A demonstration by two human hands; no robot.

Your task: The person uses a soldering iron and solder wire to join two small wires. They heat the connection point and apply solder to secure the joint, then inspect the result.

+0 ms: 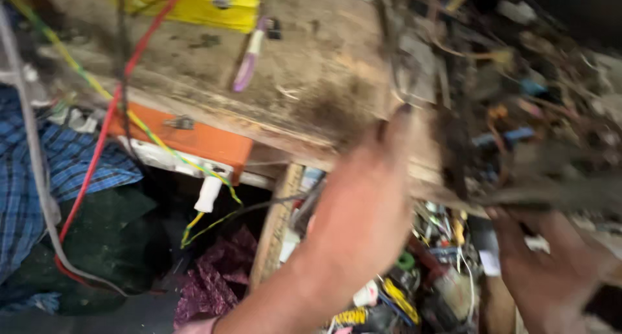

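The picture is smeared by motion. My left hand reaches up from the bottom centre, its fingertips at the front edge of a worn wooden workbench, beside a dark tangle of wires. The blur hides whether it grips anything. My right hand is at the bottom right, fingers raised under a dark blurred strip at the bench's edge; I cannot tell if it holds it.
On the bench lie a yellow box, a purple-handled tool and a heap of wires and small parts. An orange box, red wire, blue checked cloth and maroon cloth sit lower left. Cluttered parts fill the space below.
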